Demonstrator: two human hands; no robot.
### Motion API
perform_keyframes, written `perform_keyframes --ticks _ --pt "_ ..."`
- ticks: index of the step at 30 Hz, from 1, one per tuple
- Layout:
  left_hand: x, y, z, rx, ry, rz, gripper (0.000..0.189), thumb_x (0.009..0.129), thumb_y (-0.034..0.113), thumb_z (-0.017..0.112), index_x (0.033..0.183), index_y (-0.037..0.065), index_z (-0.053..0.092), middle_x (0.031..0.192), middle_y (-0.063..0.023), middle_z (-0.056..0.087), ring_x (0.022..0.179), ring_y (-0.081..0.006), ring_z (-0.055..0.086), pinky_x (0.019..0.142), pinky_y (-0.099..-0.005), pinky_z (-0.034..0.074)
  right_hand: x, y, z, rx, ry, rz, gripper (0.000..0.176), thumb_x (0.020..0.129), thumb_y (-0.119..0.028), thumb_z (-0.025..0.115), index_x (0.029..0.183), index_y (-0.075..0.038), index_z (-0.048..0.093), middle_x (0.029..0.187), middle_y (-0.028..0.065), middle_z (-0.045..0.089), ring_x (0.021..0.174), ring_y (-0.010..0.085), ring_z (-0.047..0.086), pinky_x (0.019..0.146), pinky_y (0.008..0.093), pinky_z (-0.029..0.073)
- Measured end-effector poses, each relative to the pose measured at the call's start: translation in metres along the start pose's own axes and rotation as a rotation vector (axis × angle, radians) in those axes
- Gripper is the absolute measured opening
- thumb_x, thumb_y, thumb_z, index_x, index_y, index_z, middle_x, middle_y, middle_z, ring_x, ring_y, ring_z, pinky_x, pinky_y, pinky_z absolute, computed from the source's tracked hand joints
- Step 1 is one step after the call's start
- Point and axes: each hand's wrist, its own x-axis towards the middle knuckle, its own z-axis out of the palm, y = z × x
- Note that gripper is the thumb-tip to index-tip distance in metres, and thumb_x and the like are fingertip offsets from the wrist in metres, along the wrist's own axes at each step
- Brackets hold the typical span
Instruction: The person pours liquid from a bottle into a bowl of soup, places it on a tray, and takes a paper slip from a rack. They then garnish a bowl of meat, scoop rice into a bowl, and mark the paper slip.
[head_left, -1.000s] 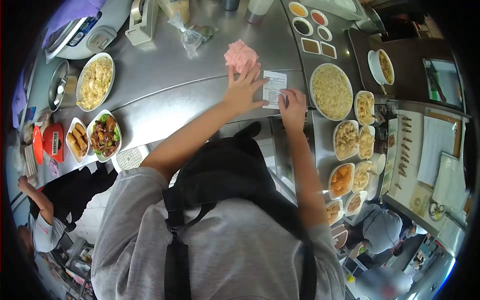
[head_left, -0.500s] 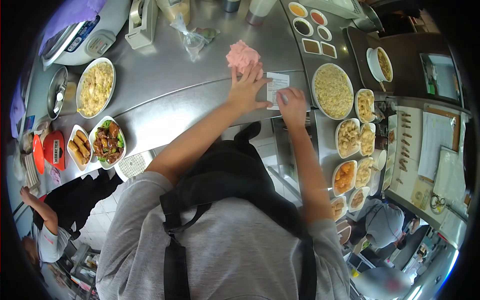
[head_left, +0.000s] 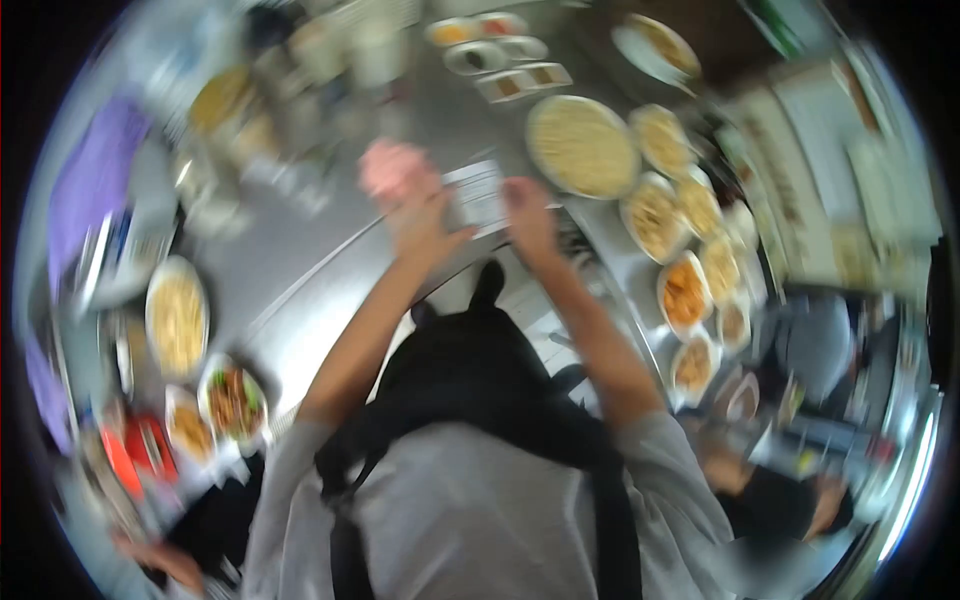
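The picture is smeared by motion. My left hand [head_left: 418, 228] reaches up to a crumpled pink cloth [head_left: 392, 168] on the steel counter [head_left: 300, 240]; its fingertips overlap the cloth's lower edge and its thumb stretches out to the right. A white printed paper slip [head_left: 478, 195] lies flat between my two hands, close to that thumb. At the slip's right edge is my right hand [head_left: 531, 218], its fingers too blurred to make out.
An oval plate of fried rice [head_left: 582, 147] and several small dishes, one with orange pieces [head_left: 684, 294], stand to the right. Sauce cups [head_left: 478, 57] sit at the back. On the left are a noodle-like dish [head_left: 178, 318] and a meat-and-greens dish [head_left: 233, 400]. Other people stand at both lower sides.
The view has turned, so the counter and dishes appear rotated and shifted. My right hand has moved off the paper slip to its right edge; my left hand stays at the pink cloth.
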Motion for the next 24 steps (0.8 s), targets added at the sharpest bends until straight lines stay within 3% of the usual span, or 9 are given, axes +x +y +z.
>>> perform_keyframes --ticks 2,3,5,7,11,13,15,18,24 --pt "-0.003 -0.005 0.016 -0.126 0.045 0.076 0.070 0.066 0.050 0.074 0.125 0.018 0.055 0.138 -0.0211 0.040 0.135 -0.0371 0.027 0.105 -0.0553 0.023 -0.011 0.001 0.011 0.116 -0.028 0.167 0.044 0.084 -0.036 0.060 0.117 -0.007 0.053 0.108 0.0156 0.058 0.102 0.0331 0.055 0.087 0.0428 0.044" --pt "-0.002 -0.002 0.011 -0.220 -0.084 0.027 0.070 0.068 0.052 0.072 0.126 0.018 0.054 0.139 -0.0225 0.038 0.135 -0.0379 0.027 0.105 -0.0562 0.020 -0.014 0.022 0.034 0.117 -0.005 0.145 0.050 0.078 -0.032 0.066 0.118 -0.006 0.051 0.112 0.0162 0.057 0.104 0.0340 0.055 0.087 0.0425 0.044" --pt "-0.005 0.004 0.003 0.081 0.028 0.146 0.075 0.069 0.056 0.069 0.132 0.021 0.050 0.144 -0.0218 0.033 0.136 -0.0380 0.025 0.106 -0.0581 0.011 -0.016 0.008 0.036 0.271 0.025 0.205 0.050 0.070 -0.016 0.070 0.116 -0.004 0.052 0.107 0.0183 0.060 0.100 0.0367 0.058 0.087 0.0416 0.045" --pt "-0.008 0.005 -0.002 0.192 -0.092 0.052 0.076 0.071 0.055 0.068 0.135 0.022 0.046 0.145 -0.0210 0.030 0.137 -0.0364 0.023 0.106 -0.0594 0.010 -0.022 0.006 0.046 0.366 0.168 0.110 0.036 0.071 -0.015 0.067 0.103 -0.002 0.058 0.101 0.0200 0.062 0.095 0.0391 0.058 0.083 0.0423 0.046" --pt "-0.013 0.017 -0.025 -0.346 0.091 0.263 0.063 0.085 0.029 0.062 0.140 0.012 0.038 0.144 -0.0172 0.034 0.135 -0.0334 0.027 0.108 -0.0466 0.022 -0.035 -0.024 0.013 0.436 0.175 -0.007 0.036 0.083 -0.024 0.060 0.106 0.003 0.060 0.096 0.0246 0.062 0.092 0.0402 0.059 0.081 0.0425 0.046" --pt "-0.017 0.068 -0.048 -1.090 -0.051 -0.086 0.052 0.090 0.017 0.054 0.139 0.007 0.039 0.141 -0.0128 0.039 0.129 -0.0270 0.035 0.103 -0.0369 0.032 -0.036 -0.032 -0.017 0.590 0.107 0.016 0.028 0.083 -0.022 0.057 0.103 -0.002 0.060 0.097 0.0230 0.062 0.093 0.0401 0.059 0.081 0.0445 0.046" --pt "-0.005 0.070 -0.045 -1.058 -0.009 -0.204 0.044 0.093 0.014 0.051 0.136 0.009 0.044 0.137 -0.0100 0.043 0.119 -0.0206 0.044 0.098 -0.0331 0.038 -0.034 -0.030 -0.030 0.633 0.121 -0.018 0.028 0.084 -0.020 0.056 0.105 -0.001 0.058 0.097 0.0234 0.062 0.092 0.0399 0.059 0.080 0.0443 0.047" --pt "0.028 0.064 -0.034 -0.702 -0.098 0.038 0.034 0.096 0.014 0.045 0.129 0.009 0.053 0.125 -0.0116 0.052 0.110 -0.0215 0.050 0.093 -0.0311 0.041 -0.027 -0.027 -0.056 0.841 0.092 0.074 0.025 0.079 -0.010 0.051 0.101 0.001 0.056 0.092 0.0242 0.062 0.088 0.0389 0.061 0.075 0.0453 0.049" --pt "0.072 0.169 -0.046 -0.751 -0.226 0.277 0.034 0.096 0.012 0.037 0.125 0.002 0.051 0.116 -0.0140 0.055 0.108 -0.0230 0.051 0.092 -0.0323 0.041 -0.002 -0.009 -0.093 0.860 0.205 0.025 0.035 0.079 -0.004 0.045 0.114 -0.001 0.046 0.096 0.0235 0.060 0.091 0.0370 0.061 0.074 0.0452 0.049"
